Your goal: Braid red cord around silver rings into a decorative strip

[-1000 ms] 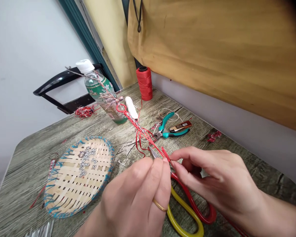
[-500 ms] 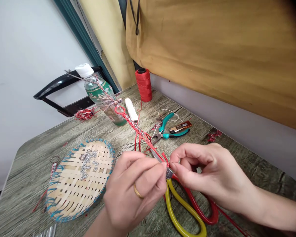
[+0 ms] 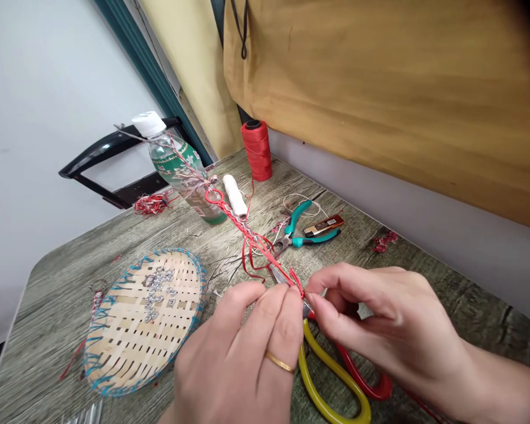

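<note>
A red braided cord (image 3: 235, 219) with silvery bits along it runs taut from a loop tied at the bottle (image 3: 176, 159) down to my hands. My left hand (image 3: 251, 347), a gold ring on one finger, is closed on the cord's near end; its fingertips hide part of the strands. Thumb and forefinger of my right hand (image 3: 375, 312) pinch the red strands close beside the left fingertips. Under the hands lie scissors (image 3: 311, 365) with one yellow and one red handle, their blades partly covered. Loose red strands curl beside the braid.
A woven bamboo tray (image 3: 132, 347) with several clear beads (image 3: 159, 288) lies at left. Farther back are a white thread roll (image 3: 235, 197), a red spool (image 3: 256, 150), teal-handled pliers (image 3: 298, 221), a small brown box (image 3: 323, 226) and a red-white thread tangle (image 3: 151, 204).
My left hand has rolled over, its fingers now straighter and pointing at the cord. My right hand has shifted slightly down and right, still pinching.
</note>
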A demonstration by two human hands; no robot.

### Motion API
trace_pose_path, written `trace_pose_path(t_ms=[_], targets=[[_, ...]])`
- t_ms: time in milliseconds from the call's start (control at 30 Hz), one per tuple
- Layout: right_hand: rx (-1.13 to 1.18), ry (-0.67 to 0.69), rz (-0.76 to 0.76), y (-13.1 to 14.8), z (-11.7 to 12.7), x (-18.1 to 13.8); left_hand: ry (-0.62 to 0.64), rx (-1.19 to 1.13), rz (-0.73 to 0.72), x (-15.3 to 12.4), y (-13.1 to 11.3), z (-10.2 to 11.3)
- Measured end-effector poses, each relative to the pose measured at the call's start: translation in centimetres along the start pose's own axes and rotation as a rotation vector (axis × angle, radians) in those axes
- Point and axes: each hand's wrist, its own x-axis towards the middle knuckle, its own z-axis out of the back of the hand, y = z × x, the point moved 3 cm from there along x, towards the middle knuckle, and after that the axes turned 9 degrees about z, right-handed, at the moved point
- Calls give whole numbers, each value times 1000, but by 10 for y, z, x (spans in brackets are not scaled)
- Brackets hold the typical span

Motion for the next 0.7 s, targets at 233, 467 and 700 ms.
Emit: trace_pose_path(t_ms=[233,467,700], targets=[[-63,-39,79,2,-1,-2,-36,37,34,-9,-3,-5],[-112,11,92,2,-5,-2,-69,81,-31,0,-8,1],[36,75,0,1,-8,0,-64,31,-103,-5,-3,3]])
